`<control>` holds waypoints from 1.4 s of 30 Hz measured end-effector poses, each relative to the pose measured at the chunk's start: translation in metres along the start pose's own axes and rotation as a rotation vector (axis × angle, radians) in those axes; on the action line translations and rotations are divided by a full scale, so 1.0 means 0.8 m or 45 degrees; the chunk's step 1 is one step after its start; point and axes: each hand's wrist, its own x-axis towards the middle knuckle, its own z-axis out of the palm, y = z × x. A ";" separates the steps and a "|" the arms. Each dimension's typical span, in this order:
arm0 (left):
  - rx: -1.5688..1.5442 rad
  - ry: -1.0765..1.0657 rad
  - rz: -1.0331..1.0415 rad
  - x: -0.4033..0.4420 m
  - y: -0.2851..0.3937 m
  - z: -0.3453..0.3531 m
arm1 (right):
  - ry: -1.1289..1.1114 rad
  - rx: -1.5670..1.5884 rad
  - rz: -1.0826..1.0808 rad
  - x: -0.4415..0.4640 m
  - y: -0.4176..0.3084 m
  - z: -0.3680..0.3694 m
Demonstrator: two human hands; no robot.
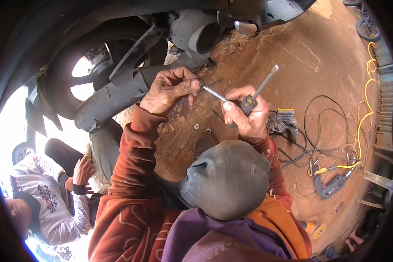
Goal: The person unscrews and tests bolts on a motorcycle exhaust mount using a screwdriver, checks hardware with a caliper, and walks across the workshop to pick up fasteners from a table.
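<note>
Near the centre, my left hand [172, 89] pinches one end of a thin metal rod [215, 93], thumb against fingers. My right hand [247, 113] has its thumb and fingers at the rod's other end and is also wrapped round the dark handle of a screwdriver [265, 83], whose flat tip points up and to the right. Behind my left hand is the dark exhaust [111, 101] of a motorcycle. Below the rod, two small washers [196, 126] lie on the reddish ground.
A grey glove [285, 122] lies right of my right hand, beside tangled black cables. A power drill [332, 185] and a yellow hose [370, 94] are at the right. Another person [52, 196] sits at the lower left. The motorcycle wheel [105, 56] stands at the upper left.
</note>
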 end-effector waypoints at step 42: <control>0.099 -0.316 -0.025 0.052 -0.008 0.015 | 0.172 0.253 0.076 -0.014 0.007 -0.027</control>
